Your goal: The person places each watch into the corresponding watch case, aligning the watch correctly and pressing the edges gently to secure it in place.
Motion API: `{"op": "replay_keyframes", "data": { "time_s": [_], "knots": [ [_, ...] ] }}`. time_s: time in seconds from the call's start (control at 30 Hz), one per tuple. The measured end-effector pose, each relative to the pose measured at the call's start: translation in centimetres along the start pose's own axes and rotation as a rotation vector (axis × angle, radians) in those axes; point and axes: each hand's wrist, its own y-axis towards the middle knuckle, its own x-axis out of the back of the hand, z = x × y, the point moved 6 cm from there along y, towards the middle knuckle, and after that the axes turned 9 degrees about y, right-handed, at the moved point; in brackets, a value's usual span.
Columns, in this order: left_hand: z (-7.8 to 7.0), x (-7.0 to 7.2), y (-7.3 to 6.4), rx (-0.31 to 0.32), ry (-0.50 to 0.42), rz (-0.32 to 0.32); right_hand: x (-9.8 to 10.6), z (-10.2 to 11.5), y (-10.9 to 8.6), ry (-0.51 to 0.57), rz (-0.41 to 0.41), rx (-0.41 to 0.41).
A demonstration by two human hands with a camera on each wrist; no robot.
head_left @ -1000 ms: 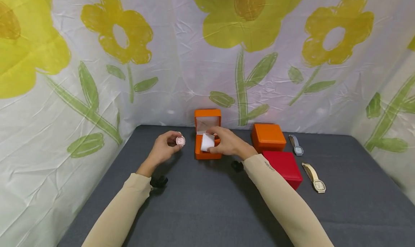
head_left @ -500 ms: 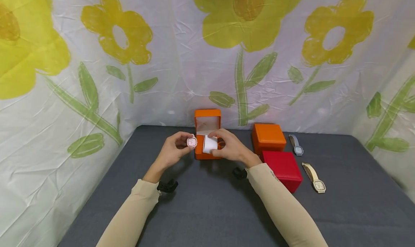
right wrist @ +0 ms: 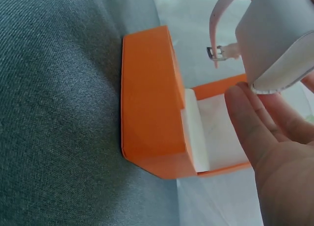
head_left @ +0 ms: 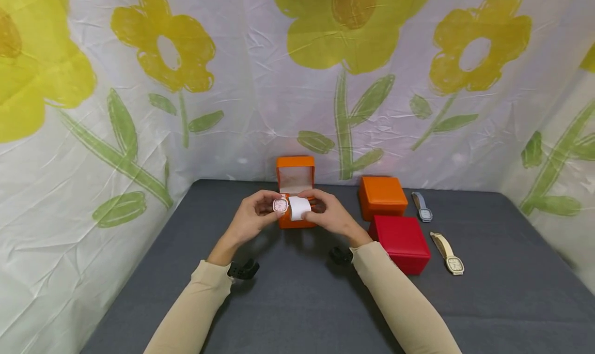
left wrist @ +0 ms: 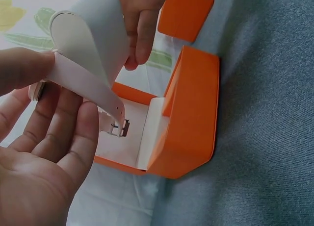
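Note:
My left hand [head_left: 248,217] pinches a pale pink wristwatch [head_left: 280,205] between thumb and fingers, its dial facing the head camera. Opposite it, my right hand [head_left: 337,215] grips a white watch cushion [head_left: 300,208]. Both are held over an orange watch box [head_left: 295,161] whose lid stands raised, and its pale lining shows. In the left wrist view the strap [left wrist: 83,83] is unbuckled, and one end runs right along the end of the cushion [left wrist: 108,32]. Its metal buckle [left wrist: 119,128] hangs loose. The right wrist view shows my fingers under the cushion's edge [right wrist: 274,37].
A second orange box [head_left: 383,197], lid down, stands to the right, with a closed red box [head_left: 402,244] in front. Further right lie a blue-grey watch [head_left: 422,208] and a cream watch [head_left: 448,254] on the dark table [head_left: 297,302]. A flowered curtain [head_left: 251,111] hangs behind.
My left hand has carried the pink watch rightward, up beside the cushion. My right hand has shifted slightly right and turned the cushion so its side faces the watch.

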Motion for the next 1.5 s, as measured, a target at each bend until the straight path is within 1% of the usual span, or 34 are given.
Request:
{"op": "replay_keyframes", "data": {
  "time_s": [0.03,0.1,0.17,0.27,0.3,0.4,0.57,0.67,1.0,1.27,1.5],
  "knots": [
    [0.0,-0.1,0.0,-0.006,-0.004,0.005,-0.2,0.4,-0.1,0.017,0.012,0.009],
    [0.5,-0.3,0.1,-0.015,-0.017,0.011,-0.4,1.2,-0.3,0.03,0.031,0.024],
    [1.1,-0.4,0.2,-0.027,-0.032,0.012,-0.6,1.9,-0.5,0.016,0.044,0.036],
    [2.1,-0.6,0.3,-0.027,-0.053,0.008,-0.9,2.4,-0.7,-0.009,0.061,0.05],
    [2.1,-0.6,0.3,-0.028,-0.061,0.009,-0.9,2.5,-0.8,-0.012,0.068,0.053],
    [2.1,-0.6,0.2,-0.027,-0.083,0.019,-1.1,2.3,-0.8,0.007,0.084,0.052],
    [1.7,-1.0,0.0,-0.034,-0.139,0.066,-1.3,1.7,-0.8,0.074,0.088,0.003],
    [1.6,-1.2,-0.1,-0.034,-0.152,0.083,-1.3,1.5,-0.8,0.095,0.085,-0.011],
    [1.5,-1.1,-0.1,-0.016,-0.138,0.071,-1.2,1.4,-0.8,0.071,0.037,-0.041],
    [1.7,-1.0,-0.3,0.005,-0.094,0.069,-1.3,1.2,-0.9,0.07,0.019,-0.049],
    [1.7,-0.9,-0.2,-0.004,-0.102,0.055,-1.2,1.1,-0.9,0.036,-0.003,-0.051]
  ]
}}
